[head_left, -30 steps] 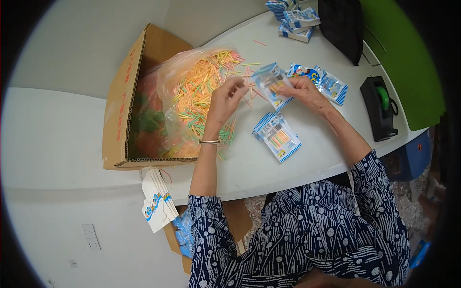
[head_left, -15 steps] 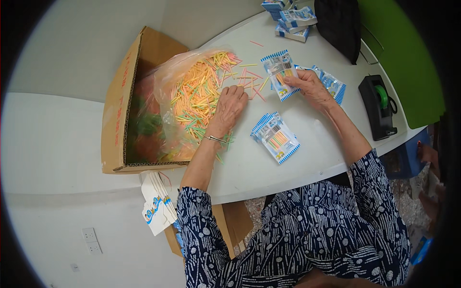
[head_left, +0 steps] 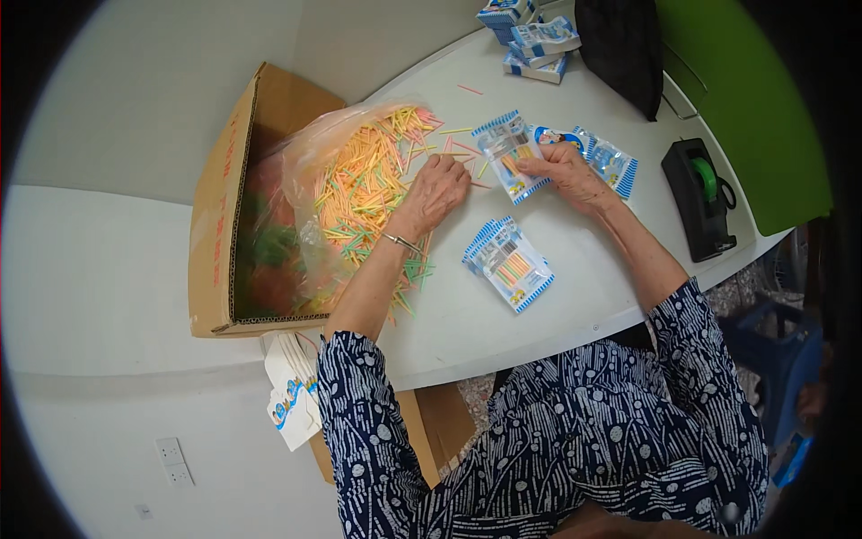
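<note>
Here, the left hand [head_left: 437, 190] has its fingers curled into the coloured sticks [head_left: 368, 184]; beside that pile, the right hand [head_left: 568, 171] pinches a striped packet [head_left: 508, 154].

Left of the left hand's fingers [head_left: 446, 173] the loose sticks [head_left: 364, 193] crowd the table [head_left: 449, 323]. Between both hands' fingertips lies bare tabletop – behind it, a filled packet [head_left: 508, 262] blocks.

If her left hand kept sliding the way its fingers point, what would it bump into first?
The left hand points up and right across the table; it would likely first meet the loose sticks just ahead, then the packet the right hand holds.
</note>
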